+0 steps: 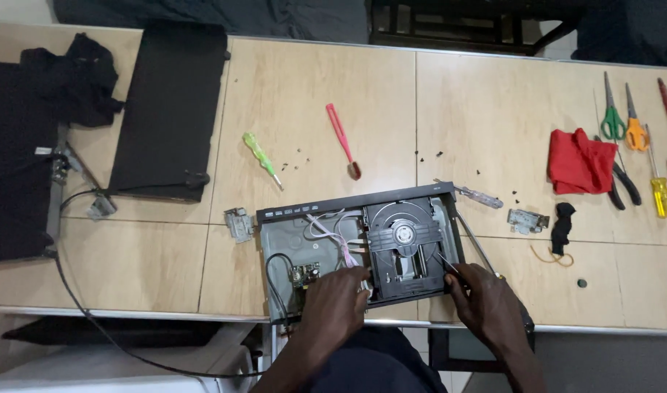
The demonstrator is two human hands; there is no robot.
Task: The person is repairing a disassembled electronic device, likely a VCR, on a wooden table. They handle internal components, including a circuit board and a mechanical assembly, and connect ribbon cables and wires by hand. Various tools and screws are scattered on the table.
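An opened disc player [290, 240] lies at the near edge of the wooden table, its black disc drive [405, 244] on the right and a small green circuit board [304, 274] with white and pink wires on the left. My left hand [335, 304] rests inside the case, fingers at the drive's near left corner. My right hand [485, 302] holds a thin metal tool [444, 263] whose tip touches the drive's right side.
The black top cover [170, 109] lies far left beside black cloth. A green screwdriver [262, 158], a pink brush [343, 140], a clear-handled screwdriver [479, 195], loose screws and small metal brackets [528, 220] surround the player. A red cloth [579, 160], scissors, pliers and a yellow screwdriver lie right.
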